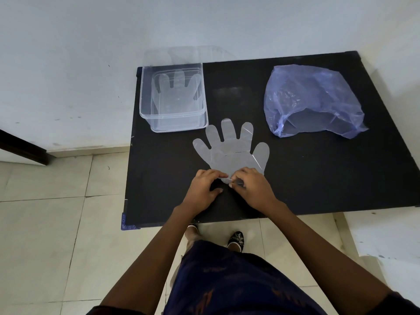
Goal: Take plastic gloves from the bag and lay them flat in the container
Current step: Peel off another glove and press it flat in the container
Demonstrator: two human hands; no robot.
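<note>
The black bench (318, 178), matt and flat with squared corners, carried everything, and places here are given from the clear plastic container (148, 105) at its far left corner. That container was a rigid, see-through rectangular tub with rounded corners and a stepped rim. At least one glove (175, 92) already lay flat inside it, fingers pointing away from the person, so part of the job looked done; how many lay stacked there could not be told.

Well to the right of the container sat the blue plastic bag (311, 98), thin, crinkled and translucent, slumped in a dome with its mouth gaping toward the person. Whether more gloves remained inside could not be made out.

Just in front of the container, and slightly to its right, a second plastic glove (229, 153) was spread on the bench, a filmy, translucent hand shape with five rounded digits and a few creases across the palm. It had yet to go into the container.

At the cuff of that glove, the left hand (201, 189) and right hand (255, 189) met. The fingers (241, 176) of both were curled together, pinching the cuff edge, apparently smoothing or separating the film before lifting it across.
</note>
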